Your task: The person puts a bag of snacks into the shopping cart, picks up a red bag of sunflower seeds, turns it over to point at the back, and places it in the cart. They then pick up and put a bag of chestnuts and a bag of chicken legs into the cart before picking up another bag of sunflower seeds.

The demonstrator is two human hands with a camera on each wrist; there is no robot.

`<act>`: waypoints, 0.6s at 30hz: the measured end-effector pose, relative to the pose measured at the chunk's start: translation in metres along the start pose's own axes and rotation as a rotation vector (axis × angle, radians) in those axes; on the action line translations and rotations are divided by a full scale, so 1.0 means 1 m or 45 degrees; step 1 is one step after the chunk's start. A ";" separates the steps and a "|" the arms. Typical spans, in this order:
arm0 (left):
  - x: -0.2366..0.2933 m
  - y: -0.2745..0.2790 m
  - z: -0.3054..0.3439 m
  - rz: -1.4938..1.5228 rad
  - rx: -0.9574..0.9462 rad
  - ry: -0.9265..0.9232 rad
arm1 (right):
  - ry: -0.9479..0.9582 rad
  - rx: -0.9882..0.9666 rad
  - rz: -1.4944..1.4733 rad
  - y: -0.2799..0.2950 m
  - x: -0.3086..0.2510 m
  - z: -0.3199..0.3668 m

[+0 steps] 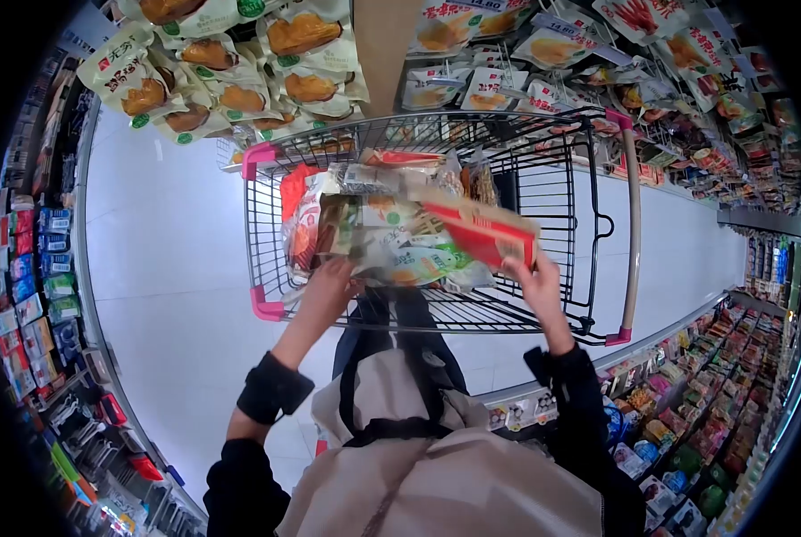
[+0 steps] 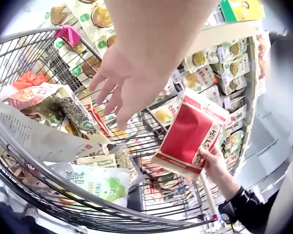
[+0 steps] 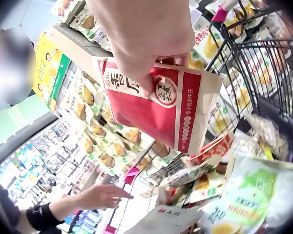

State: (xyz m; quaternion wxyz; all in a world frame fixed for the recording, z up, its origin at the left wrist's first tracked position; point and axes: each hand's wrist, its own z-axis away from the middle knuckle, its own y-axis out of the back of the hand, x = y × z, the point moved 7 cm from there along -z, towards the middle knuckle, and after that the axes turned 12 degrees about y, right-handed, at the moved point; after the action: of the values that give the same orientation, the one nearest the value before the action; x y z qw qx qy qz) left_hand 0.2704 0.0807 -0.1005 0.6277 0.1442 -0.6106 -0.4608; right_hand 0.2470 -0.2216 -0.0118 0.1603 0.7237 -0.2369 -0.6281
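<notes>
My right hand [image 1: 540, 285] pinches a red-and-cream snack bag [image 2: 188, 134] by its edge, above the shopping cart [image 1: 635, 224]. In the right wrist view the thumb lies over the bag's printed front. My left hand [image 3: 103, 196] is empty, its fingers spread loosely above the cart's other end. Below it, a pale printed bag [image 2: 39, 139] leans against the cart's near side. Beside that lies a white-and-green bag [image 2: 95, 183]. Several more packets fill this part of the cart, among them an orange-and-white bag [image 1: 304, 215] and a red packet [image 3: 212, 150].
Racks of hanging packaged meat [image 1: 304, 40] stand just beyond the cart, with more packets [image 1: 552, 45] at the right. Shelves of goods line the left [image 1: 33, 286] and the lower right [image 1: 686, 394]. White floor [image 1: 168, 268] runs between them.
</notes>
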 end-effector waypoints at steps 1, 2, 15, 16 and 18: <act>-0.006 -0.013 -0.012 -0.062 -0.065 0.051 | -0.011 -0.091 0.134 0.001 0.018 -0.014; -0.012 -0.028 -0.020 -0.117 -0.138 0.098 | 0.128 -0.115 0.200 -0.005 0.035 -0.028; -0.059 -0.121 -0.044 -0.563 -0.583 0.118 | 0.264 -1.058 0.610 -0.145 0.139 -0.088; -0.058 -0.116 -0.044 -0.585 -0.603 0.112 | 0.264 -1.082 0.619 -0.153 0.154 -0.083; -0.058 -0.104 -0.044 -0.608 -0.582 0.087 | 0.269 -1.126 0.638 -0.165 0.167 -0.077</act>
State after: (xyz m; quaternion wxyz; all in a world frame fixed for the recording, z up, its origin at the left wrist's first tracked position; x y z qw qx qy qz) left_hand 0.2779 0.0521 -0.2238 0.5383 0.1541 -0.4188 -0.7150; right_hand 0.3627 -0.1793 -0.2261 0.6194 0.5673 -0.0972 -0.5339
